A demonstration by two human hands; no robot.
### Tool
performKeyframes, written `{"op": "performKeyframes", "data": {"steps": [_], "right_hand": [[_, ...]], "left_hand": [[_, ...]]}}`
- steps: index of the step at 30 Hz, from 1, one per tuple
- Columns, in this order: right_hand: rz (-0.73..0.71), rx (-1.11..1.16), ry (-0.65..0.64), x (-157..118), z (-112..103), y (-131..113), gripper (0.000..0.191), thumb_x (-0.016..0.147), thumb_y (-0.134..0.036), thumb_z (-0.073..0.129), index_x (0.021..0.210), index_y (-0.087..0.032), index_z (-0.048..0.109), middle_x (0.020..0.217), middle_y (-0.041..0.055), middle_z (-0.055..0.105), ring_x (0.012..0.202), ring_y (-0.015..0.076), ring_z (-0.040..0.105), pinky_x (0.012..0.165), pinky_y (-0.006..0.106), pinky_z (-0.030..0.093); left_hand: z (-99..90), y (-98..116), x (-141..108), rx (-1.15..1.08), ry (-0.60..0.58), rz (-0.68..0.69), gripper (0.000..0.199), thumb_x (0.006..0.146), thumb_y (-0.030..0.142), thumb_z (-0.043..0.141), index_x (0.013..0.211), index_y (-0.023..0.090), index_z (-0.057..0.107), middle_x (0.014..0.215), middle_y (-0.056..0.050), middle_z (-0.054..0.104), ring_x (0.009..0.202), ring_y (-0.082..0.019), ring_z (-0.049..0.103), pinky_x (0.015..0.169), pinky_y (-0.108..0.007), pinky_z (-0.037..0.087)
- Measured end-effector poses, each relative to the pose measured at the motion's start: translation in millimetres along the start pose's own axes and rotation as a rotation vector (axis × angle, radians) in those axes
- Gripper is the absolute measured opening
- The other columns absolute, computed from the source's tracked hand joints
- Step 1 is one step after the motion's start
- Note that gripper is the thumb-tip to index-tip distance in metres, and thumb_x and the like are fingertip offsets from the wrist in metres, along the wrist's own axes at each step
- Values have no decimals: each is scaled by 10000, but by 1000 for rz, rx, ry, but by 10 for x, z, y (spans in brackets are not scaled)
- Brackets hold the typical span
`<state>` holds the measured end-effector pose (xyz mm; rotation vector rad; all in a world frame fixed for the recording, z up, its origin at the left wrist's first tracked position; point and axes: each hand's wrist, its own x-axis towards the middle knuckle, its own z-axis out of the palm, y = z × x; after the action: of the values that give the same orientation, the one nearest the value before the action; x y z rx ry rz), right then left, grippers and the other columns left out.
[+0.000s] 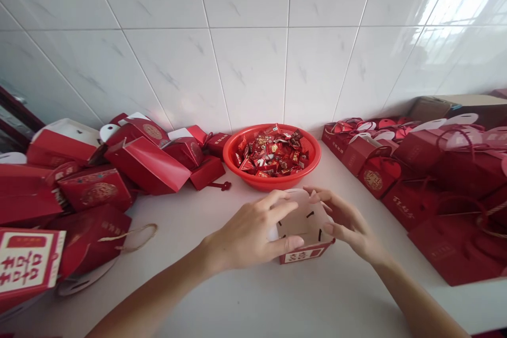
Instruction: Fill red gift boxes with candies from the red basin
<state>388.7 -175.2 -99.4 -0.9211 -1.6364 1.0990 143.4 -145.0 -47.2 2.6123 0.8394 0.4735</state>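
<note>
We find the box [301, 222] open-topped and upright on the worktop [253, 301], just on the near side of the basket [272, 183], which holds wrapped sweets [273, 152]. Our left hand [255, 232] spreads its fingers over the box's left rim; our right hand [352, 227] curves about the right rim, thumb and fingers apart. We cannot tell whether either grips. Red cartons [148, 166] lie heaped left of the basket; bags [414, 203] stand right of it.
</note>
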Motion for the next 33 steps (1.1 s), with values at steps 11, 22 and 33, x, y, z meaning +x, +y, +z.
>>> {"op": "performKeyframes", "data": {"steps": [11, 22, 33], "right_hand": [[342, 350, -64, 61, -220, 47, 351, 765, -272, 686, 1101, -275, 589, 1230, 63, 657, 906, 209, 673, 755, 341, 563], [366, 422, -150, 131, 8, 246, 473, 846, -302, 643, 1314, -279, 581, 1270, 85, 656, 944, 217, 660, 790, 362, 541], [331, 340, -127, 283, 69, 315, 446, 845, -328, 652, 1288, -285, 638, 1285, 59, 665, 1030, 224, 632, 856, 369, 509]], "left_hand": [[-86, 87, -33, 15, -85, -158, 889, 780, 786, 575, 1499, 293, 398, 1537, -135, 403, 1155, -328, 620, 813, -364, 547], [-171, 132, -131, 121, -141, -299, 726, 727, 719, 656, 1351, 365, 542, 1349, -88, 519, 943, -295, 660, 706, -343, 503], [-197, 113, -182, 192, -136, -317, 732, 738, 672, 667, 1398, 409, 489, 1187, -91, 600, 864, -283, 657, 674, -334, 487]]}}
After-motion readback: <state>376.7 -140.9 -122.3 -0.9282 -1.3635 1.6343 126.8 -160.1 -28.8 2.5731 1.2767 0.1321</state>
